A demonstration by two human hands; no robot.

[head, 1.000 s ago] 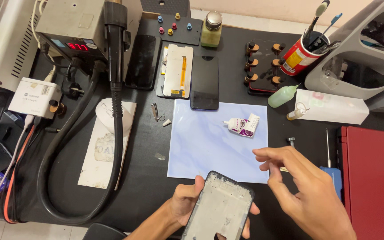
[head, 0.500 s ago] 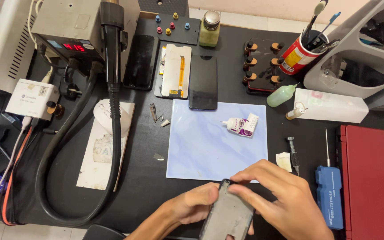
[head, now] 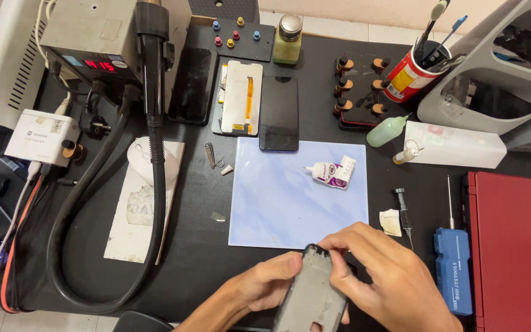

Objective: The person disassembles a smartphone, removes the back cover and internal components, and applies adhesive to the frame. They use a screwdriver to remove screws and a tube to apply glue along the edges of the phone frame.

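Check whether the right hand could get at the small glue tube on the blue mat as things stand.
Probably yes: the right hand is busy on the phone frame, but only bare blue mat lies between it and the glue tube.

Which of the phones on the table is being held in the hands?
The grey phone frame at the bottom edge, gripped by the left hand and right hand. The other three phones lie untouched in a row farther up the table.

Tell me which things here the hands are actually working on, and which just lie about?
In hand:
phone frame
left hand
right hand

Lying about:
glue tube
blue mat
dark phone
screwdriver
red tool cup
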